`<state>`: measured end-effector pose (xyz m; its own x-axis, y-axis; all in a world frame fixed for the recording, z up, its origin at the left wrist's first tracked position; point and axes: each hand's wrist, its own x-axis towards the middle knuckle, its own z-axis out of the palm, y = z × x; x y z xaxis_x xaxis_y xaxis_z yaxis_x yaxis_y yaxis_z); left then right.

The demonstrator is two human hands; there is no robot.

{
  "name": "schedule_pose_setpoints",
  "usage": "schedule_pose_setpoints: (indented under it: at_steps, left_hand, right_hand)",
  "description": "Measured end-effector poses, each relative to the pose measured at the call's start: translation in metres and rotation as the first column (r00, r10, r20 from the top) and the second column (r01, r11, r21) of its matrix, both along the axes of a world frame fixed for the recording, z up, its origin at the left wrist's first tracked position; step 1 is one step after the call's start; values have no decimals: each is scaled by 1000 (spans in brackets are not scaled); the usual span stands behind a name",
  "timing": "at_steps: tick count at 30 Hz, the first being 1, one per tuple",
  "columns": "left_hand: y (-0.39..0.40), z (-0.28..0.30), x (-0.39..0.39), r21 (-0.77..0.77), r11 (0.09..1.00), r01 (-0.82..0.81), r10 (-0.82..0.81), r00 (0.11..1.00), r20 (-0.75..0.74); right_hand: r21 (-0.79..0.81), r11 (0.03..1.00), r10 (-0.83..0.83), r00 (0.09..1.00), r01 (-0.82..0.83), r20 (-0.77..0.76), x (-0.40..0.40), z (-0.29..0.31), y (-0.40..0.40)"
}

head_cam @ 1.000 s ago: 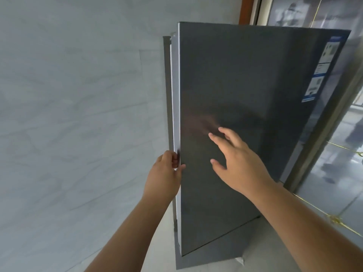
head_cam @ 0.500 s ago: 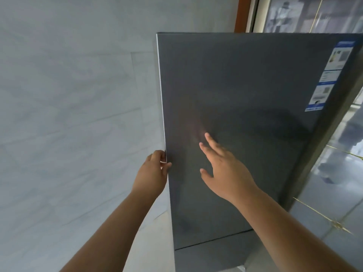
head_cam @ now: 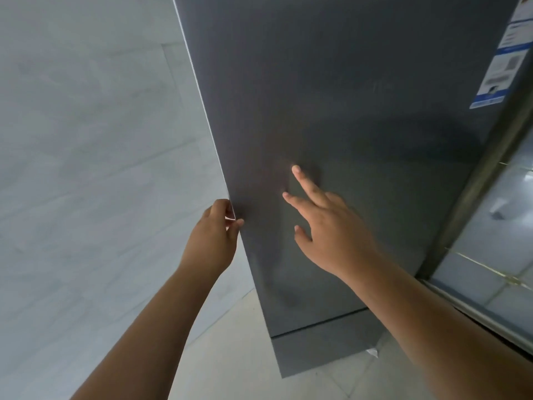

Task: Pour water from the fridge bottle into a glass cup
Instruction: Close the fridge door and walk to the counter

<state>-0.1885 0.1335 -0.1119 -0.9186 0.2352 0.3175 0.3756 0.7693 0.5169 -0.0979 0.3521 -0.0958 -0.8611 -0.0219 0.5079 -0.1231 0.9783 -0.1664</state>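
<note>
A pale grey marbled wall (head_cam: pixel 86 154) stands left of the left hand (head_cam: pixel 213 241). The dark fridge door (head_cam: pixel 346 96) fills the space above both hands; the left pinches its edge, the right hand (head_cam: pixel 328 229) reaches with fingers spread. A label (head_cam: pixel 501 64) sits far upper right.

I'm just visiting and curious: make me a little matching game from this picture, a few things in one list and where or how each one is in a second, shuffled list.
Things:
1. left hand
2. right hand
3. label sticker
4. fridge door

Descriptions:
A. blue and white, at the door's upper right
B. dark grey, fills most of the view
C. pinches the door's left edge
D. fingers spread out in front of the door's face

Pairs: 1-C, 2-D, 3-A, 4-B
</note>
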Motion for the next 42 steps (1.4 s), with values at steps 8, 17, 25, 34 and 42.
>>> schedule_pose_setpoints:
  at_steps: [8,17,25,34,42]
  left_hand:
    - [-10,-7,-9,84,985,153,-153,988,-16]
    - [-29,-32,-25,238,865,441,-424,897,-123]
    - [-12,-69,38,-179,654,735,-756,626,-192]
    - [100,-104,161,-233,100,967,-978,139,155]
    - [160,-96,297,-257,-160,953,-968,-101,231]
  right_hand:
    - [-21,991,-130,989,132,66,5,4,-18]
    - [20,871,-486,853,492,192,33,-26,-70]
    - [-50,565,-765,546,823,342,150,-63,-101]
    - [-93,23,-878,64,995,474,334,-99,-122]
    - [-176,-261,-837,-132,949,531,449,-120,-116]
